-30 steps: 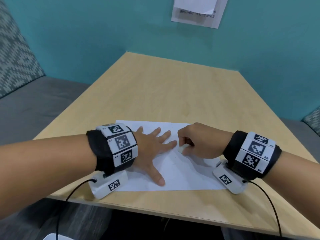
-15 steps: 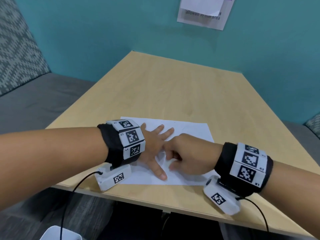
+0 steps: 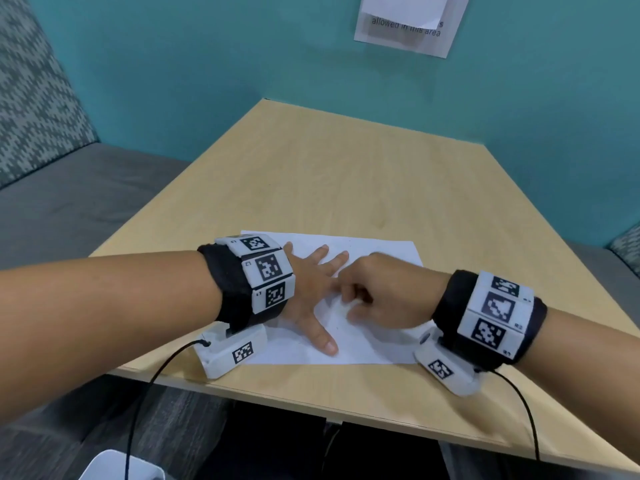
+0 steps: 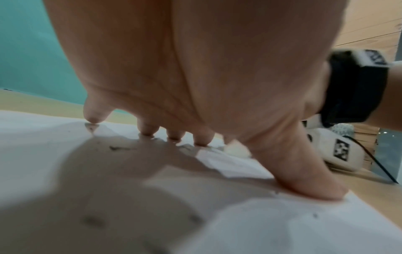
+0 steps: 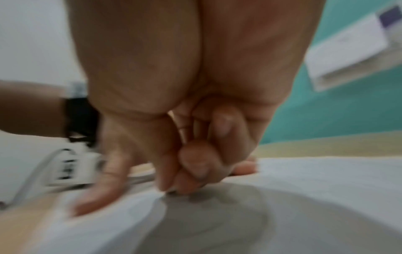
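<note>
A white sheet of paper [image 3: 377,337] lies near the front edge of the wooden table [image 3: 346,174]. My left hand [image 3: 313,289] lies flat on it, fingers spread, pressing it down; the left wrist view shows the fingertips [image 4: 147,130] and thumb on the paper [image 4: 304,232], with dark crumbs scattered around. My right hand [image 3: 349,299] is curled just right of the left fingers, its tips down on the sheet. It pinches a small pale eraser [image 4: 236,149], hidden in the head view. The right wrist view is blurred and shows the curled fingers [image 5: 191,165] meeting the paper [image 5: 326,189].
A teal wall stands behind the table with a paper notice [image 3: 408,22] stuck on it. Grey bench seats [image 3: 69,202] with patterned cushions flank the table. Cables hang from both wrist cameras over the front edge. A white object [image 3: 121,469] sits low at the left.
My right hand has slid left across the paper until it touches the left hand's fingers. The left hand stays flat on the sheet.
</note>
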`<action>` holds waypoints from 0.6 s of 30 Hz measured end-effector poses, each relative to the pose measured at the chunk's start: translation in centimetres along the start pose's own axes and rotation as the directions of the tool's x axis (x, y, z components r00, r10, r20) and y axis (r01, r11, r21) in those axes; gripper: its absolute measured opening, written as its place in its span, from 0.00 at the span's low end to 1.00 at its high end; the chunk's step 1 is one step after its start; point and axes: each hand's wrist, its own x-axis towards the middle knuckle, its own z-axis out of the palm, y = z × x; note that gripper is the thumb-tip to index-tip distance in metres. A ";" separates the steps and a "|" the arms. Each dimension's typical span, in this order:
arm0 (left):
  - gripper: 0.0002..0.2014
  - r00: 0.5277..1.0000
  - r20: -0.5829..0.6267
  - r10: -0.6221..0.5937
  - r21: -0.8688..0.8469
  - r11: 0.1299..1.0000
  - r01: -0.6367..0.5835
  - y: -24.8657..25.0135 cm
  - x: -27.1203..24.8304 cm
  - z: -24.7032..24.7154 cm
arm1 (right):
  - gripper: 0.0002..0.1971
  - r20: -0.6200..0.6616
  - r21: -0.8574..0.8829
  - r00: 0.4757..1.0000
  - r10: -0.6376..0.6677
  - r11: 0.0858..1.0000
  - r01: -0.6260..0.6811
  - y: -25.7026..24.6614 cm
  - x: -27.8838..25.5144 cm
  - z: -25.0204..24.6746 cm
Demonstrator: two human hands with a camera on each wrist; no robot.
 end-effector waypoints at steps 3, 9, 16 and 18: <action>0.46 1.000 -0.009 0.011 0.016 1.000 -0.011 0.3 -0.2 -0.3 | 0.03 0.071 0.028 0.995 -0.072 0.997 0.070 -1.0 -0.5 0.8; 0.56 0.999 -0.023 -0.027 0.040 0.999 0.027 0.0 0.1 0.0 | 0.04 0.018 -0.015 0.999 -0.051 0.999 0.051 0.0 -0.6 0.5; 0.58 0.999 -0.008 -0.041 0.047 0.998 0.041 0.0 0.3 -0.2 | 0.09 -0.012 -0.027 1.000 0.009 1.000 -0.010 0.9 -0.7 -0.2; 0.59 0.999 -0.008 -0.040 0.035 0.999 0.040 0.0 0.2 -0.2 | 0.07 0.030 -0.021 0.997 -0.065 0.998 0.066 -0.2 -1.1 0.6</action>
